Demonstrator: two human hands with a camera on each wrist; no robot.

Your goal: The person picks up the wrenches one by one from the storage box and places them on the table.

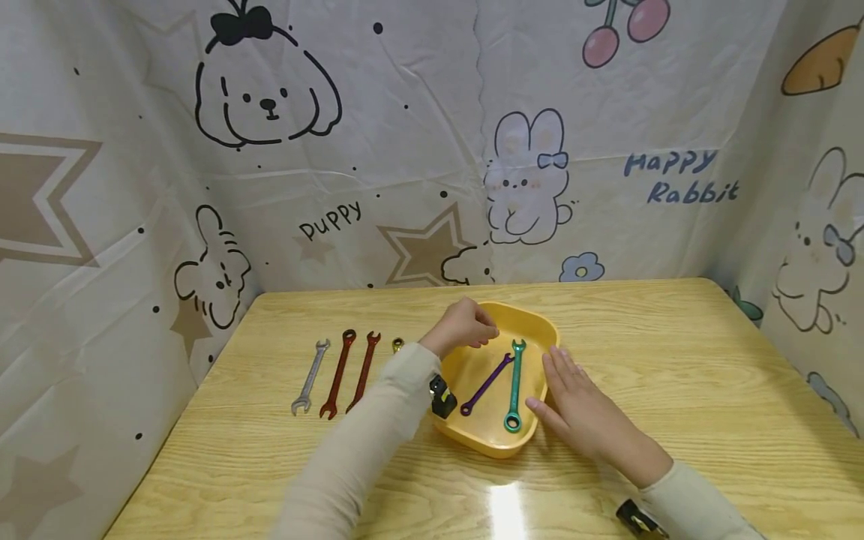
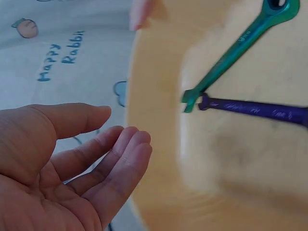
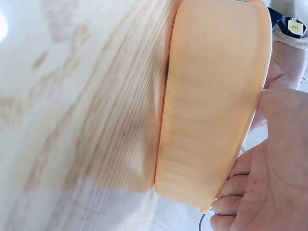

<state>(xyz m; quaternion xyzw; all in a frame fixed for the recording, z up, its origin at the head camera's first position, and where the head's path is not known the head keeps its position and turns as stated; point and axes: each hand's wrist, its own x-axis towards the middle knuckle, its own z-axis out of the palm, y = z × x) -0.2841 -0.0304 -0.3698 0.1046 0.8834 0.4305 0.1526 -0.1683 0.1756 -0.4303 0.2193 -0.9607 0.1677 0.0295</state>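
A yellow plastic tray (image 1: pixel 496 451) holds a purple wrench (image 1: pixel 483 389) and a green wrench (image 1: pixel 516 381), which lie with their upper ends close together. My left hand (image 1: pixel 464 325) is over the tray's far left part, fingers loosely bent. In the left wrist view its thumb and fingertips are apart, with nothing between them. On the other side, my right hand (image 1: pixel 586 411) rests its outstretched fingers along the tray's right rim. The right wrist view shows thumb and fingertips at the rim of the tray's outer wall (image 3: pixel 211 106).
Left of the tray lie a silver wrench (image 1: pixel 312 378), two red wrenches (image 1: pixel 339 373) and a gold wrench (image 1: pixel 398 343), mostly hidden by my left sleeve. The wooden table (image 1: pixel 648 330) meets printed cloth (image 1: pixel 418 150) at the back and sides.
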